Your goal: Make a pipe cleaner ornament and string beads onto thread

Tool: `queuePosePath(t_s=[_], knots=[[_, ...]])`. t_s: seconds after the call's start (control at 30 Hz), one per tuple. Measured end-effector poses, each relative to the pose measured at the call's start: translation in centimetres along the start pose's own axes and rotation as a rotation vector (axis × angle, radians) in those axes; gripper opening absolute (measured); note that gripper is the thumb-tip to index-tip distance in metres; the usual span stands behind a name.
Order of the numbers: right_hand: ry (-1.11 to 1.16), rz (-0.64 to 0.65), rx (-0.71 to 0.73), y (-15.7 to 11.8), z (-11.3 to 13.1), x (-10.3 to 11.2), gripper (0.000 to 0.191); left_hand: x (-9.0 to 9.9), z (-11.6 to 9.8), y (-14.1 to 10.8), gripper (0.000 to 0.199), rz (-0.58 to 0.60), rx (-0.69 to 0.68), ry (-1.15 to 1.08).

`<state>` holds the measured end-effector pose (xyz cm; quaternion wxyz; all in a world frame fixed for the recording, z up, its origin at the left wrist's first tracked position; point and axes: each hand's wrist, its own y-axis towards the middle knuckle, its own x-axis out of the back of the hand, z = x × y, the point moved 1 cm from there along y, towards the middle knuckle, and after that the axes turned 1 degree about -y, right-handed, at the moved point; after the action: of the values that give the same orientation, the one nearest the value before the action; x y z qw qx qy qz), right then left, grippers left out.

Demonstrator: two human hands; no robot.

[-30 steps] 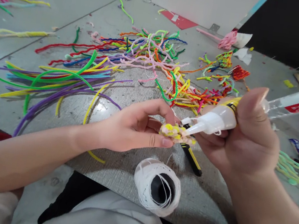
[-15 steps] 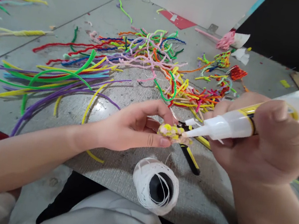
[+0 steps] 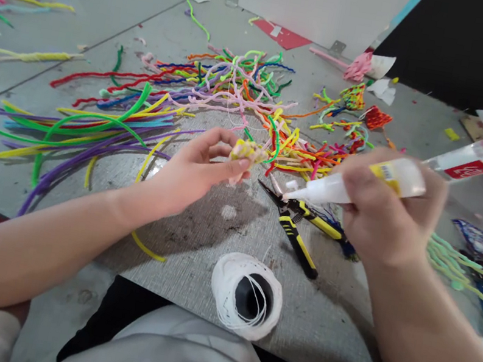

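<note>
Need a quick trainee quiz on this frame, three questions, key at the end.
1. What does the right hand hold? A) cord spool B) white nozzle bottle C) red card
2. True or false: the nozzle touches the yellow-and-pink piece.
3. Fill in: the pliers on the table have black and ____ handles.

Key: 1: B. 2: false; the piece, held in the left hand, is apart from the nozzle. 3: yellow.

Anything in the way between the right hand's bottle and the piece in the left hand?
Nothing visible blocks it. The space between the white bottle in the right hand and the yellow-and-pink piece in the left hand looks open; the pliers lie below on the table.
</note>
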<state>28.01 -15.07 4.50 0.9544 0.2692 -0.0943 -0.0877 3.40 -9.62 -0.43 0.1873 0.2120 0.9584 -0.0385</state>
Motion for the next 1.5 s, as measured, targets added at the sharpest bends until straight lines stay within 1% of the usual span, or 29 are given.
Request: queuePosePath(t_s=[0.07, 0.2, 0.33, 0.37, 0.43, 0.47, 0.57, 0.63, 0.7, 0.8, 0.87, 1.0, 1.13, 1.3, 1.5], knots=[[-0.003, 0.027, -0.039, -0.1, -0.2, -0.1, 0.039, 0.3, 0.1, 0.4, 0.04, -0.032, 0.015, -0.025], [0.13, -0.055, -0.081, -0.1, -0.1, -0.5, 0.044, 0.1, 0.2, 0.4, 0.041, -0.018, 0.056, -0.026], [0.012, 0.057, -0.249, -0.5, -0.8, -1.3, 0.049, -0.1, 0.2, 0.4, 0.039, -0.025, 0.05, 0.008], [0.04, 0.043, -0.273, -0.5, -1.2, -1.3, 0.052, 0.0, 0.2, 0.5, 0.038, -0.026, 0.044, 0.014], [0.124, -0.049, -0.269, -0.3, -2.0, -1.0, 0.055, 0.1, 0.3, 0.7, 0.038, -0.016, 0.043, 0.02], [0.122, -0.06, -0.265, -0.1, -2.3, -0.7, 0.056, 0.1, 0.4, 0.7, 0.039, -0.007, 0.051, 0.023], [0.049, -0.026, -0.27, 0.8, -2.4, 0.2, 0.053, 0.1, 0.6, 0.7, 0.04, 0.05, 0.092, 0.053], [0.11, -0.062, -0.237, 1.2, -1.8, 0.6, 0.052, -0.1, 0.7, 0.5, 0.04, 0.119, 0.11, 0.09], [0.192, -0.088, -0.214, 1.5, -1.1, 0.6, 0.051, -0.4, 0.9, 0.2, 0.04, 0.217, 0.109, 0.138], [0.233, -0.018, -0.286, 1.4, -0.8, 0.1, 0.054, -0.9, 1.1, -0.4, 0.04, 0.365, 0.099, 0.177], [0.249, 0.006, -0.331, 1.2, -1.0, -0.3, 0.058, -1.2, 1.1, -0.7, 0.039, 0.413, 0.094, 0.16], [0.255, 0.044, -0.362, 0.8, -1.0, -0.6, 0.056, -1.4, 1.0, -1.0, 0.036, 0.426, 0.082, 0.135], [0.232, 0.018, -0.381, 0.3, -0.4, -1.1, 0.057, -1.4, 0.9, -1.2, 0.033, 0.442, 0.089, 0.113], [0.227, 0.057, -0.349, -0.2, 0.1, -1.9, 0.059, -1.6, 0.7, -1.6, 0.03, 0.469, 0.106, 0.058], [0.268, 0.045, -0.396, -0.3, 0.1, -1.9, 0.061, -1.8, 0.4, -1.6, 0.033, 0.496, 0.105, 0.034]])
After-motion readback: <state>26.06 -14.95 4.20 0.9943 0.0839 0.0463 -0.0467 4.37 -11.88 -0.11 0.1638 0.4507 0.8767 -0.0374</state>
